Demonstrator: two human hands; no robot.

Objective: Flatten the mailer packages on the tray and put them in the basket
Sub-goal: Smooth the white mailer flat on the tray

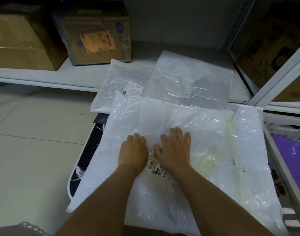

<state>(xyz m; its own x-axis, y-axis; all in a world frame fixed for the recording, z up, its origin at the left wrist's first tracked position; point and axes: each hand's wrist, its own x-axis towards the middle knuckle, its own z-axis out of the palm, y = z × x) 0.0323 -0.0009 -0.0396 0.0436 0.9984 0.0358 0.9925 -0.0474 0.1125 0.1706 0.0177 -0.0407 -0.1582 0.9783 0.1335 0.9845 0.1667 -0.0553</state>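
Tiled floor (35, 133), low white shelf (43, 75) with cardboard boxes (60, 31) behind. On the dark tray (88, 150), a big white mailer (188, 133), pinned under left hand (133, 154) and right hand (174, 149), palms down, fingers straight and slightly spread, presumably pressing out air. Behind, two more mailers (163, 82) waiting. At right, a white basket (282, 126), partly seen.

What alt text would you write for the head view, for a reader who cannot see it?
Both hands, left hand and right hand, press flat on a large white bubble mailer lying over a dark tray. Two more mailers lie beyond it, near cardboard boxes on a low shelf.
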